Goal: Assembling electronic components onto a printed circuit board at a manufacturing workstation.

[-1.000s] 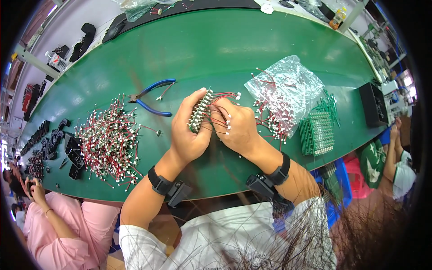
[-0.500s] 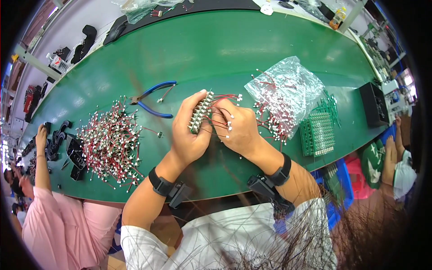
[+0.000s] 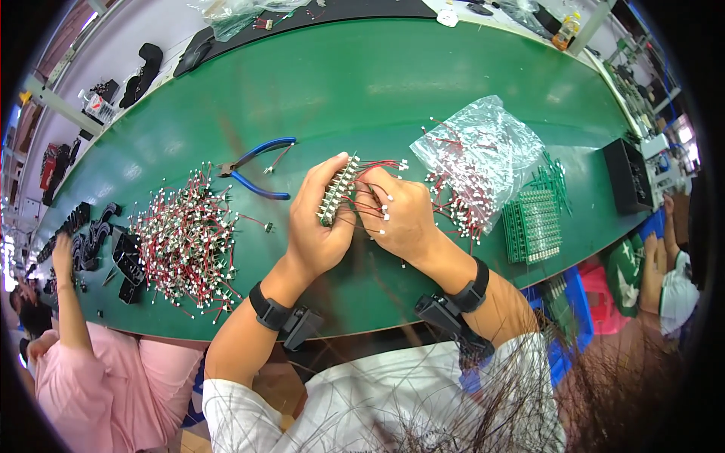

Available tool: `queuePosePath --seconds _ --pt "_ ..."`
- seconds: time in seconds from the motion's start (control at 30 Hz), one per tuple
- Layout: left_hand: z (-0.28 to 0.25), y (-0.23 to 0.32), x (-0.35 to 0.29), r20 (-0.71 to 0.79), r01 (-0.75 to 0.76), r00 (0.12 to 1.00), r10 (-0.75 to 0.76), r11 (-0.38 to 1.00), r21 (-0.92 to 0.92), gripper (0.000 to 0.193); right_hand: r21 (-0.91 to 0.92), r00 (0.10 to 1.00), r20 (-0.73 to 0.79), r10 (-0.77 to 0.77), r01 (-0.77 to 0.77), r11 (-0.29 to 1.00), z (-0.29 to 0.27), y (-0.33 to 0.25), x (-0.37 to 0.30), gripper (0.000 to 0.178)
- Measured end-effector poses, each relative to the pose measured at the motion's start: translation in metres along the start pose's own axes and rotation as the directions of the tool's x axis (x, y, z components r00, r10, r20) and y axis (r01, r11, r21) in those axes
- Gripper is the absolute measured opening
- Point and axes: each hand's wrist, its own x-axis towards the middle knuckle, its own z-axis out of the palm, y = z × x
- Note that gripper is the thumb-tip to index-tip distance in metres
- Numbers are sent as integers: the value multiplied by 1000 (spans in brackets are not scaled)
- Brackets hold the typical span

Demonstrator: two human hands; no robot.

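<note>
Head camera: From my remote post I watch two bare hands meet over a green-topped workbench [image 3: 362, 75], the left hand [image 3: 311, 219] wrapped around a narrow green circuit-board strip set with a row of pale connectors [image 3: 337, 192], the right hand [image 3: 402, 211] curled closed beside it among thin red and dark wires with white plugs [image 3: 381, 164]; exactly what its hidden fingertips pinch, I cannot tell. The strip sits mid-bench, between a heap of red-wired white connectors [image 3: 185, 245] and a clear, crinkled plastic bag [image 3: 498, 140]. Its long axis runs aslant, far end leaning right, near end left; the connector row faces the camera, and the wires trail rightward over the right hand. To handle these leads well, I judge, the left grip should bear on the strip's edges rather than its parts, the right fingers should work one lead at a time, square to the strip, and loose plugs should be held clear, lest they snag.
</note>
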Motion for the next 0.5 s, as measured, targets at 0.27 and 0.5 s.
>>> queuePosePath --seconds 0.27,0.5 --pt "-1 1 1 18 7 1000 -7 1000 -8 56 25 999 -40 -19 20 999 3 1 0 17" --pt "0 1 3 19 -44 999 44 999 17 57 -11 1000 -9 -9 9 1000 0 2 0 15"
